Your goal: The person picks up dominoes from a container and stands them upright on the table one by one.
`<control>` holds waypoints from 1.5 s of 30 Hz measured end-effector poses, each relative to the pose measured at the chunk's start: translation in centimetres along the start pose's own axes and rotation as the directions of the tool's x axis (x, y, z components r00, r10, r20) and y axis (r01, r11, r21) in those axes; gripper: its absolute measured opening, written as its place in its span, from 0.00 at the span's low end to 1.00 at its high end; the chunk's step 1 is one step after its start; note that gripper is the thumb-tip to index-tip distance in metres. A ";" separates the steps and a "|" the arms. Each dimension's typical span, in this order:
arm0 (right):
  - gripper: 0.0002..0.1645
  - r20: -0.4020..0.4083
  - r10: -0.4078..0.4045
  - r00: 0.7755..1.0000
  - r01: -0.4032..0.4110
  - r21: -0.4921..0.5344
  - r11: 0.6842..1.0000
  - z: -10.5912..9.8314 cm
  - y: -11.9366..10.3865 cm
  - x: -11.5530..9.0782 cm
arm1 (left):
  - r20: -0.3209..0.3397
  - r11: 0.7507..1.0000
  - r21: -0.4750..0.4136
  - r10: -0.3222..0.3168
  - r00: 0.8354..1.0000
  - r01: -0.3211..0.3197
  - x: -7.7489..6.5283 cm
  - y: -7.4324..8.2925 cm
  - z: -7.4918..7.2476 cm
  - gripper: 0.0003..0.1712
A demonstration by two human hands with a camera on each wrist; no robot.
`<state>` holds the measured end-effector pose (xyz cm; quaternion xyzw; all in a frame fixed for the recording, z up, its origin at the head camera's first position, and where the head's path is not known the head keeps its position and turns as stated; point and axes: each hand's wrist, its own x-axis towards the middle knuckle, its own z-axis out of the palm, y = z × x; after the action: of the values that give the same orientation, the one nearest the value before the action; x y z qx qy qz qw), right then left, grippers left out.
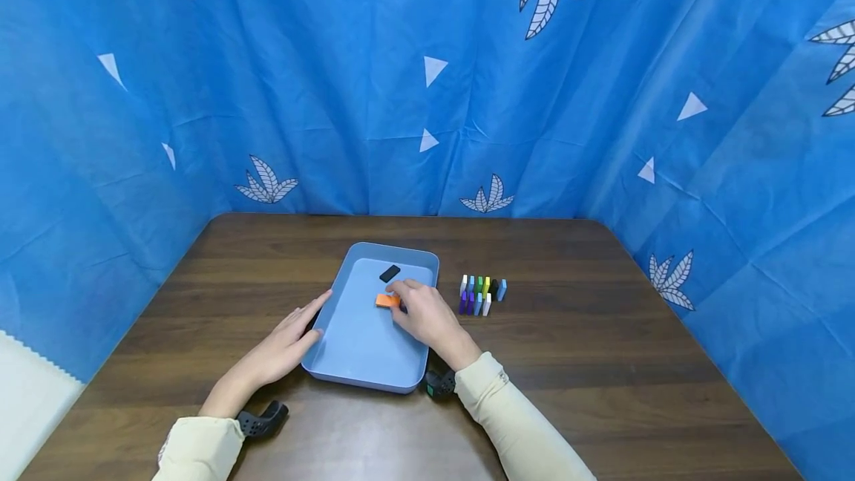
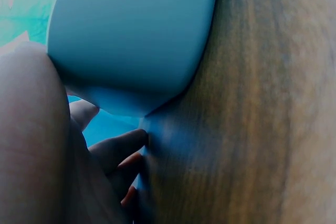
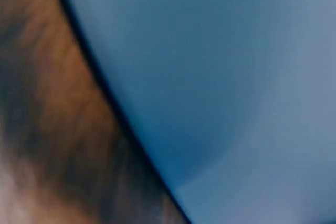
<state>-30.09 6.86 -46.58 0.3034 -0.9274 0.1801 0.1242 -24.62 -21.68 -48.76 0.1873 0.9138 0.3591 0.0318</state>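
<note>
A shallow light-blue tray point(image 1: 367, 347) lies on the table. My right hand point(image 1: 427, 315) reaches over its right side and pinches an orange domino block point(image 1: 385, 300) between thumb and fingers, low over the tray floor. Something dark shows beside the orange block, partly hidden by the fingers. A black domino block point(image 1: 390, 273) lies farther back in the tray. My left hand point(image 1: 283, 347) rests along the tray's left side, fingers extended and thumb at the rim. In the left wrist view, the left fingers point(image 2: 118, 150) sit beside the tray wall point(image 2: 136, 30).
Right of the tray, several domino blocks point(image 1: 479, 295) in white, blue, green, yellow, black and purple stand in two short rows on the wooden table point(image 1: 568, 362). A blue patterned curtain point(image 1: 374, 80) hangs behind and at both sides. Both wrists wear black bands.
</note>
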 end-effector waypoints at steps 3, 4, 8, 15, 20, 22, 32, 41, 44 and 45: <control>0.19 -0.022 -0.006 1.000 0.006 -0.011 1.000 -0.2 0.0 0.2 | 0.002 1.000 -0.003 -0.003 1.000 0.003 0.1 0.0 -0.2 0.37; 0.20 -0.028 -0.005 1.000 0.005 -0.011 1.000 -0.3 0.0 0.3 | 0.001 1.000 -0.005 -0.005 1.000 0.005 0.1 0.0 -0.3 0.37; 0.25 -0.026 0.009 1.000 -0.009 0.002 1.000 -0.6 0.0 0.5 | 0.008 1.000 -0.007 -0.006 1.000 0.006 0.4 0.0 -0.5 0.37; 0.28 0.005 0.000 1.000 0.000 -0.001 1.000 -0.1 0.3 0.3 | 0.024 1.000 -0.009 -0.015 1.000 0.015 0.3 -0.1 -0.2 0.37; 0.29 0.040 0.002 0.999 -0.002 0.012 1.000 0.0 0.2 0.1 | 0.022 1.000 -0.010 -0.024 0.999 0.024 0.0 -0.1 0.0 0.38; 0.28 0.042 0.000 0.999 -0.001 0.016 1.000 0.0 0.2 0.1 | 0.021 1.000 -0.010 -0.024 0.999 0.024 0.0 -0.2 0.1 0.37; 0.26 -0.011 -0.010 1.000 0.011 0.081 0.997 0.1 0.5 -0.1 | 0.011 0.999 -0.013 -0.038 0.999 0.039 0.0 0.0 0.3 0.37; 0.25 -0.042 -0.019 0.999 0.025 0.158 0.987 0.4 0.9 -0.3 | 0.002 1.000 -0.007 -0.018 1.000 0.018 0.0 -0.1 0.6 0.38; 0.24 -0.067 -0.027 0.997 0.039 0.192 0.981 0.3 1.1 -0.1 | -0.002 1.000 -0.003 -0.011 1.000 0.011 0.1 -0.1 0.5 0.37; 0.24 -0.075 -0.026 0.997 0.042 0.208 0.977 0.3 1.1 0.0 | -0.006 1.000 -0.001 -0.004 1.000 0.004 0.2 -0.1 0.5 0.37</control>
<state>-30.82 7.59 -47.13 0.3239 -0.8929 0.2853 0.1281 -24.70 -21.36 -49.13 0.1843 0.9140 0.3602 0.0300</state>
